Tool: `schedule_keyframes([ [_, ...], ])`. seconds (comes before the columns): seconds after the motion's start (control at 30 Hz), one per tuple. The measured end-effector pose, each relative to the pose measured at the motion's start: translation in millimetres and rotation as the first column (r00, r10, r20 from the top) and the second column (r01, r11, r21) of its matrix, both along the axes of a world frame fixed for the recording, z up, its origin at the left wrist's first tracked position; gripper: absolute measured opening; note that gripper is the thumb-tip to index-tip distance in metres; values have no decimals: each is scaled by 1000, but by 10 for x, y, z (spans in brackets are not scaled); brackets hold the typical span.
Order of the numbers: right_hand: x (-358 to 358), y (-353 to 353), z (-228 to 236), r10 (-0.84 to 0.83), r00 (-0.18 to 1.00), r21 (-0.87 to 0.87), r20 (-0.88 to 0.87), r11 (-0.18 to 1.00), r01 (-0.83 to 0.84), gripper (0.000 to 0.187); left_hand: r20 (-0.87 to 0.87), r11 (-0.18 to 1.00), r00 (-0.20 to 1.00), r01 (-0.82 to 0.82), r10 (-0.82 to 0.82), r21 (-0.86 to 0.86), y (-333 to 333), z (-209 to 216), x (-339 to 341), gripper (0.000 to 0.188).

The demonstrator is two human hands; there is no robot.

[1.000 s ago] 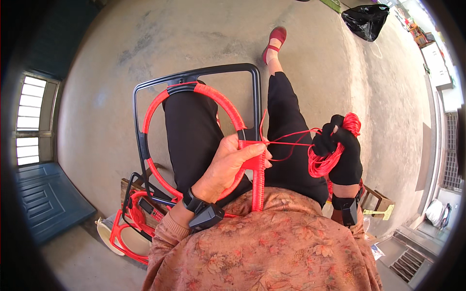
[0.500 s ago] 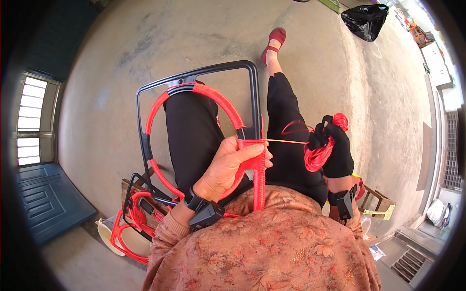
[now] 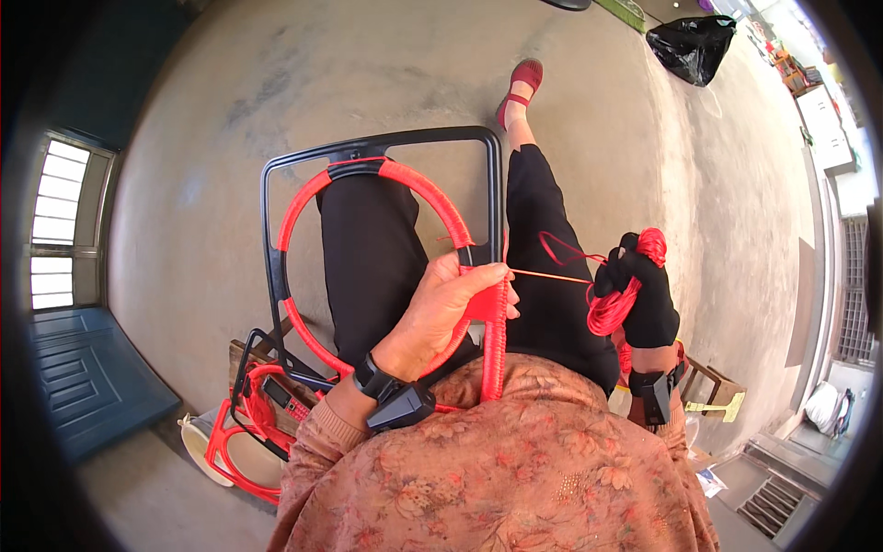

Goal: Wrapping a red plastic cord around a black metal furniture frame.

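Across my lap lies a black frame (image 3: 498, 184) with an inner ring (image 3: 427, 187) bound in red cord. My bare left hand (image 3: 452, 299) is closed on the frame's wrapped right side, its thumb pressing where the cord meets it. In a dark fingerless-looking glove, my right hand (image 3: 644, 293) grips a bundle of red cord (image 3: 614, 311) off to the right. A taut strand (image 3: 552, 275) runs between the two hands, and a slack loop (image 3: 556, 247) hangs above it.
At the lower left, another red-wrapped frame (image 3: 221, 451) and a red keypad phone (image 3: 287, 401) rest by a pale round container (image 3: 204, 448). A wooden stool (image 3: 713, 391) stands at right. A black plastic bag (image 3: 693, 48) lies on the floor, far right, near a green broom (image 3: 625, 13).
My right hand has shifted slightly right and down with the cord bundle, the strand still taut. The frame and my left hand have moved slightly right and down.
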State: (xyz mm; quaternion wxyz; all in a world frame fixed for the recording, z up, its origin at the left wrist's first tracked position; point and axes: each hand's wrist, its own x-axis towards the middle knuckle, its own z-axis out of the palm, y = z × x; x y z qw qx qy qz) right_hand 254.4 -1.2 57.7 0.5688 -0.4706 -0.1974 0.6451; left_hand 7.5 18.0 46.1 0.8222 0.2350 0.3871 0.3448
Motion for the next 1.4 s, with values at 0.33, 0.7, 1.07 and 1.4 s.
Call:
schedule_keyframes([
  [0.33,376,791,-37,58,740,156,670,964,-216,34,27,998,999,-29,31,-49,-20,-34,7,19],
  [0.7,-1153,853,514,-592,-118,51,797,262,-964,44,320,994,941,-111,110,-14,-87,-76,-8,69],
  [1.07,-626,300,599,-250,412,471,876,622,-625,21,271,983,946,-162,179,-83,-51,51,-4,95],
  [1.4,-536,693,-221,330,141,-18,933,436,-900,29,308,994,948,-58,85,-96,-72,-13,1,99],
])
